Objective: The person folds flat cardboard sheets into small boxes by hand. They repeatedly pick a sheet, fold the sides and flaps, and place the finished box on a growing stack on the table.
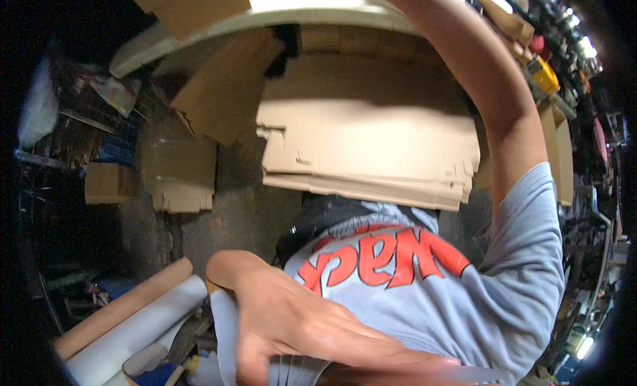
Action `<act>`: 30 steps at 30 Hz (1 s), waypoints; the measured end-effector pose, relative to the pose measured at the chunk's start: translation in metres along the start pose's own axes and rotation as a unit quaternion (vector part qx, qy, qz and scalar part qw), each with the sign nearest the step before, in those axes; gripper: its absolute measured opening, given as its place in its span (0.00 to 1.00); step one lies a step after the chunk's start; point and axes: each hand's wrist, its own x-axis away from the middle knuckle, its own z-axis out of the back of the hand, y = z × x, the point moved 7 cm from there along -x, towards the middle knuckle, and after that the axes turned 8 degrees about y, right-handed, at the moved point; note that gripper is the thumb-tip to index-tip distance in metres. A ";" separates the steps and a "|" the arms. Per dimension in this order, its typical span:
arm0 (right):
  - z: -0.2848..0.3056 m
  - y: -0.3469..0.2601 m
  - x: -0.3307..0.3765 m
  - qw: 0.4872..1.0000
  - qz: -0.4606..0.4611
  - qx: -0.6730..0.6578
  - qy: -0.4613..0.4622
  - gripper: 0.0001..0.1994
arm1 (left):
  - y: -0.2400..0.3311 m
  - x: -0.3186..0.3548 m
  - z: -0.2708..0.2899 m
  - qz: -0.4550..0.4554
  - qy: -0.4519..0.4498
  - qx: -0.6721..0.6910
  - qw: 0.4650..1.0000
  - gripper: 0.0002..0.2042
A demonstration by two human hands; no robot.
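Note:
Close to the camera at the lower edge is my left hand (pixel 298 326), bent in front of my chest with its fingers pointing right. Between thumb and fingers shows a grey, ribbed piece (pixel 292 371); a dark, blurred strip runs along the fingers. What this piece is I cannot make out, and the fingertips are smeared. My right arm (pixel 484 74) reaches up and forward past the top edge, so its hand is out of view. Below that arm, in front of my body, lies a stack of flat cardboard sheets (pixel 371 140) with notched edges, touched by neither visible part of me.
More cardboard (pixel 182 167) lies to the left, near a small carton (pixel 109 182). Brown and white rolls (pixel 139 326) lie at the lower left. A pale table edge (pixel 312 16) curves across the top. Cluttered shelves (pixel 584 120) line the right side.

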 end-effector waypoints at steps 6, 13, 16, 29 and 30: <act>0.138 -0.167 0.286 0.850 -0.277 -0.142 -0.425 0.29 | 0.022 0.057 0.129 0.024 0.283 -0.132 0.950 0.20; 0.264 -0.238 0.371 0.677 -0.427 -0.123 -0.587 0.41 | -0.095 0.120 0.279 0.339 0.073 -0.818 0.460 0.38; 0.275 -0.246 0.381 0.696 -0.464 -0.104 -0.538 0.39 | -0.105 0.141 0.286 0.286 0.076 -0.844 0.448 0.43; 0.263 -0.220 0.370 0.814 -0.292 -0.111 -0.490 0.28 | -0.092 0.138 0.287 0.257 0.087 -0.846 0.460 0.38; 0.262 -0.223 0.369 0.824 -0.266 -0.105 -0.490 0.27 | -0.092 0.137 0.286 0.254 0.089 -0.846 0.461 0.39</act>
